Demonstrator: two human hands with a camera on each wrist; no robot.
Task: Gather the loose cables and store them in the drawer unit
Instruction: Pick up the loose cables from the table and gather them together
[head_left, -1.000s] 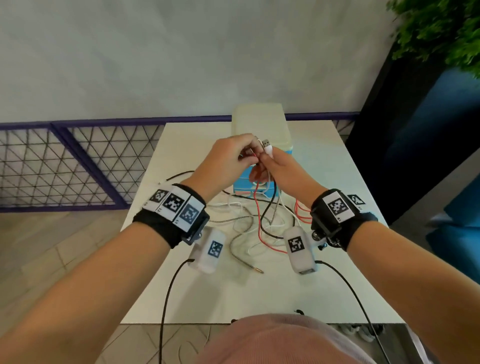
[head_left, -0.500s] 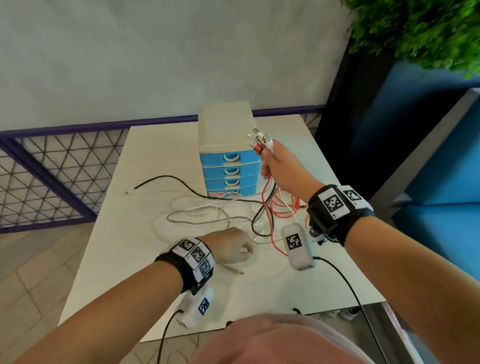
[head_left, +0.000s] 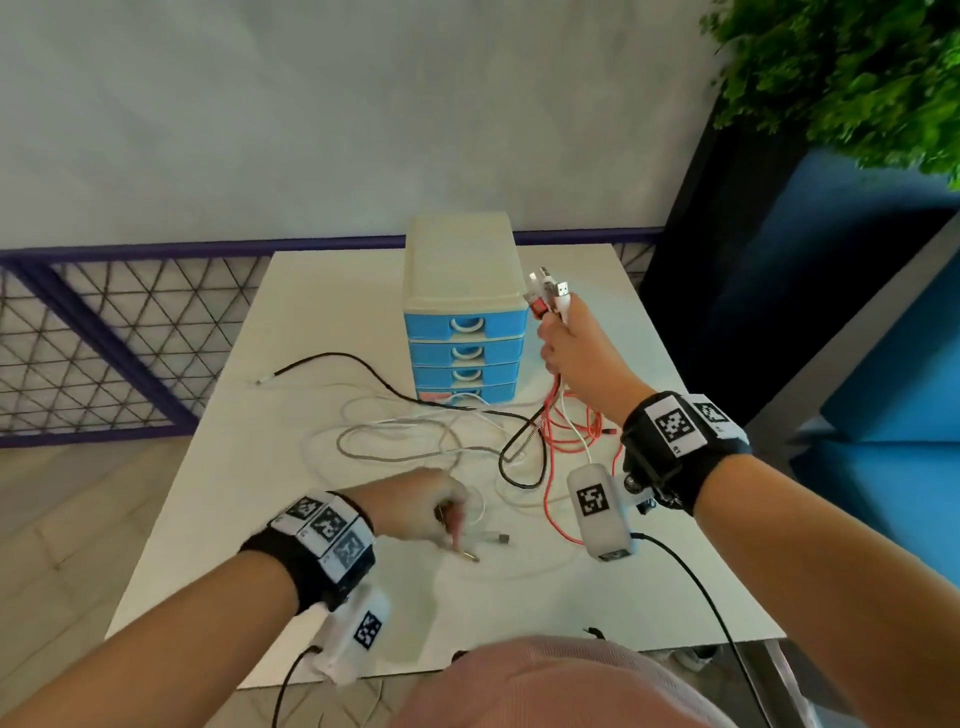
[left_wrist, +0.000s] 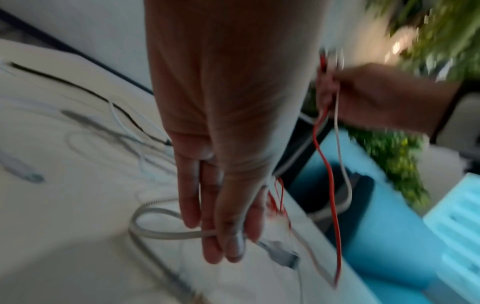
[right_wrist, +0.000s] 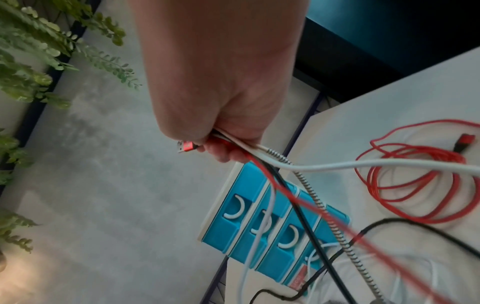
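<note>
Right hand (head_left: 574, 348) grips a bundle of cable ends (head_left: 548, 293) beside the four-drawer unit (head_left: 462, 322); left hand (left_wrist: 221, 205) pinches one white cable (left_wrist: 161, 233) below it.

— How many drawers do I see on the drawer unit (head_left: 462, 312)?
— Four, stacked.
— Hands?
— Two: my right hand (head_left: 574, 345) beside the unit, my left hand (head_left: 415, 506) in front of it.
— Cables?
— Tangled; I can't count them.
</note>
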